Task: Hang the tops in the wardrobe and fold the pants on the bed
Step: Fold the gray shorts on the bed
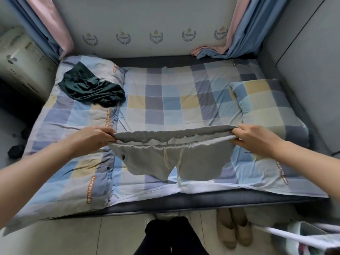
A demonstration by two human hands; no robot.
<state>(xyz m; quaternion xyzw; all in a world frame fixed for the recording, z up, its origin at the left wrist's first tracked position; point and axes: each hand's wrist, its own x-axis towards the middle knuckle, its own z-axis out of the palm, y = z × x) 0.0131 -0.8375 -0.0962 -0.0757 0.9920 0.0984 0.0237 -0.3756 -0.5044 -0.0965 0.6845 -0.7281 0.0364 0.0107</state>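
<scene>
Both hands are closed around the waistband of a pair of light grey knitted shorts with a pale drawstring [171, 153], one at each end. The left hand [92, 138], at centre left of the frame, has its fingers curled over the band's left corner; the right hand [255, 138], at centre right, pinches the right corner with curled fingers and thumb. The waistband is stretched taut between them, held up above the bed, and the two legs hang down toward the near edge, the drawstring ends dangling in the middle. Beneath lies a bed with a checked cover of blue, grey and yellow squares [165, 100] that fills the middle of the frame. In the upper left a crumpled dark green garment [92, 87] rests on a checked pillow [110, 70], well apart from the shorts. Another checked pillow [266, 103] sits at the right, just beyond the right hand. Pink and blue curtains [237, 37] hang at the upper corners. On the floor at the bottom, a pair of beige slippers [233, 230] stands near the bed's edge.
</scene>
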